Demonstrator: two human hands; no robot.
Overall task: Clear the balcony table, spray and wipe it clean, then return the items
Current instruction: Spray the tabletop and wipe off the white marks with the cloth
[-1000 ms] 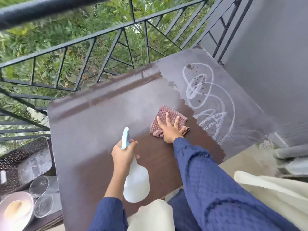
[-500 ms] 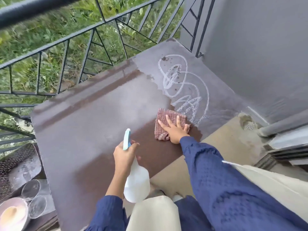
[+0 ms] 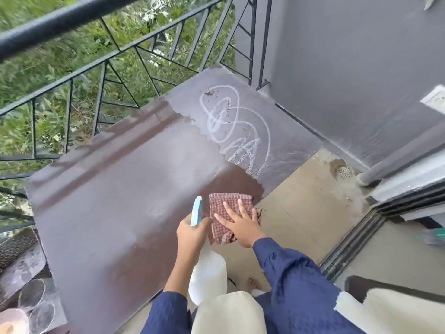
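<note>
Pressing one cloth [image 3: 231,213], right hand [image 3: 240,225]; left hand [image 3: 192,232] gripping one spray bottle [image 3: 207,273]

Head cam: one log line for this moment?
phase: wiping | right hand: flat on cloth at table near edge | left hand: holds spray bottle | white scribble: unwiped

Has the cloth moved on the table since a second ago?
Yes. The cloth slid away from the white scribble toward the table's near edge.

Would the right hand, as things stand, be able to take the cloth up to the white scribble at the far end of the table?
Probably yes. The right hand lies flat on the checked cloth at the table's near edge, and only bare tabletop lies between it and the white scribble; it may take a stretch.
</note>
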